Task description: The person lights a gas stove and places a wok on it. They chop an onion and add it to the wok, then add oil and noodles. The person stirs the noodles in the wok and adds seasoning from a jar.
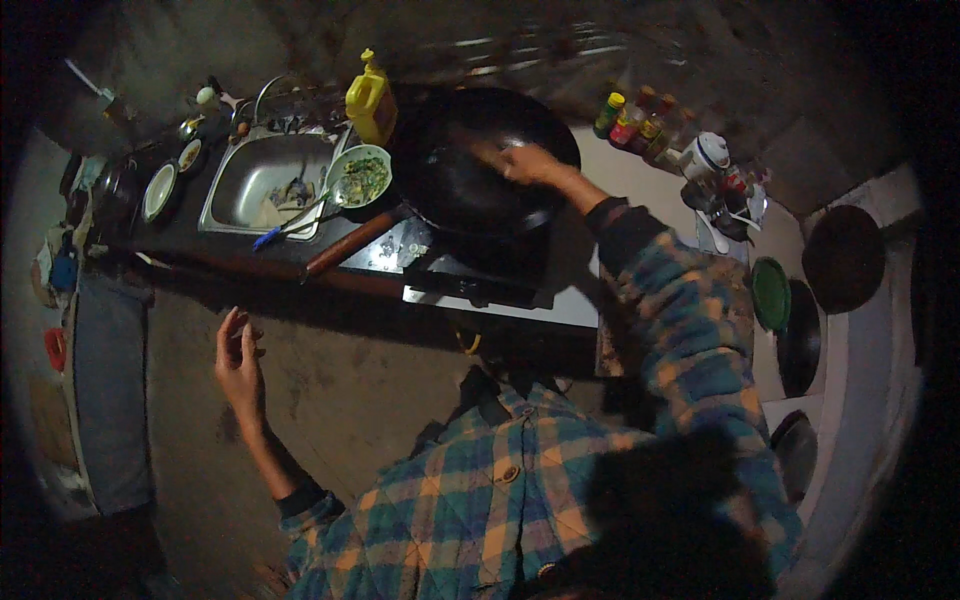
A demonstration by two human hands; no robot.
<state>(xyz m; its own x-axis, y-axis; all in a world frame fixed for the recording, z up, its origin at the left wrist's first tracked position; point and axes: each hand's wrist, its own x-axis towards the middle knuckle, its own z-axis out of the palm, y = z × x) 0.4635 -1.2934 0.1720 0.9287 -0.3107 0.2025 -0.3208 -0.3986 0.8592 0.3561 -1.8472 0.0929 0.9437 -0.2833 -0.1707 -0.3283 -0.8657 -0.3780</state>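
Note:
A large black wok [480,206] sits over the stove [480,274] on the counter, its wooden handle [352,246] pointing toward the front left. My right hand [525,163] is inside the wok's rim, above its dark inner surface. Motion blur around the fingers hides whether they hold anything. My left hand [241,356] hangs in the air before the counter's front edge, fingers loosely bent and apart, holding nothing. Left of the wok stands a pale bowl [361,178] of chopped greens in pieces. A blue-handled utensil [268,238] lies slanting beside the bowl, across the sink's front corner.
Behind the bowl stands a yellow plastic jug [371,109]. A steel sink [244,180] with something crumpled inside lies left, beyond it a white bowl [160,192]. Several seasoning bottles [622,127] and a white lidded pot [707,154] stand right. Round lids [844,259] line the right side.

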